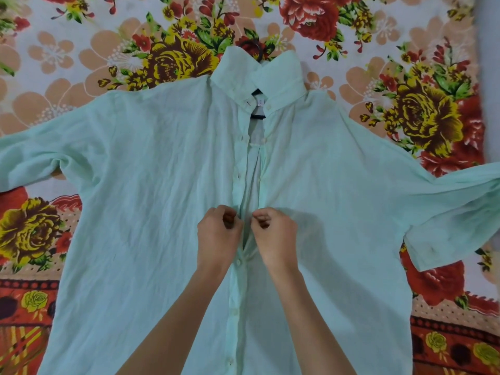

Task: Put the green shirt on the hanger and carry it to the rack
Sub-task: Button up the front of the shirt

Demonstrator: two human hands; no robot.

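Overhead, head view, single frame.

Green shirt (151,185): pale mint, long-sleeved, laid flat and front-up on a bed covered by a floral bedsheet (81,58). Sleeves spread out to either side, well apart from the grip. Collar (259,74) at the far end, directly beyond the grip. Front partly fastened: buttons (238,262) done up nearer than the grip; placket (240,158) lying open beyond the grip up to the collar.

Hanger (257,115): dark, inside the shirt, seen only in part. Short dark bar visible through the open neck, far beyond the grip; hook (255,50) emerging past the collar and resting on the bedsheet. Shoulders of the hanger hidden under the cloth.

Left hand (219,236): fingers curled, pinching the left-side edge of the open front at mid-chest. Grip closed on the shirt cloth.

Right hand (273,234): fingers curled likewise, pinching the right-side edge just beside the left hand. Grip closed on the shirt cloth. Hands near each other, a narrow gap of open front between them; touching or not, cannot tell. Button or buttonhole within the grip not discernible.

Forearms: bare, entering from the near edge, converging toward the grip, lying over the lower shirt front.
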